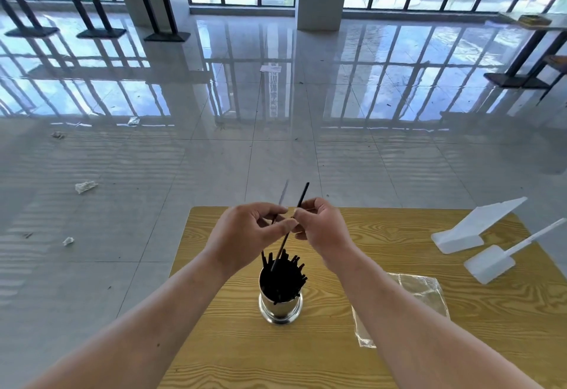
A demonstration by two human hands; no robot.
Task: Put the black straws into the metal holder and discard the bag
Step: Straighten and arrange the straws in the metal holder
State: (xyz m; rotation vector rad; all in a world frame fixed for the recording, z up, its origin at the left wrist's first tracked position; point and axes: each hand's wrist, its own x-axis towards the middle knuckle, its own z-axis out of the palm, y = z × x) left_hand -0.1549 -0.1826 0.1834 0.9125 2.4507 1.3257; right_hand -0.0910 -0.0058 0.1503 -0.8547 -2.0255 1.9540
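A: Far L, crumpled scraps [86, 187] were spotted on the floor tiles, off the table [214, 342].
B: Hands?
A: The left hand [245, 232] was held above the metal holder [280, 307], thumb & forefinger pinched on a single straw [302, 194]. It was tilted, lower end aimed at the holder's mouth, where the black straws [283, 279] were packed.
B: R side?
A: The right hand [322, 226] was curled round the same straw, close to the L's fingertips. A blurred clear strip [283, 194] was seen rising above them; couldn't be identified. The bag [408, 299] was laid flat on the table R of the holder, w/ white pieces [475, 226] beyond.
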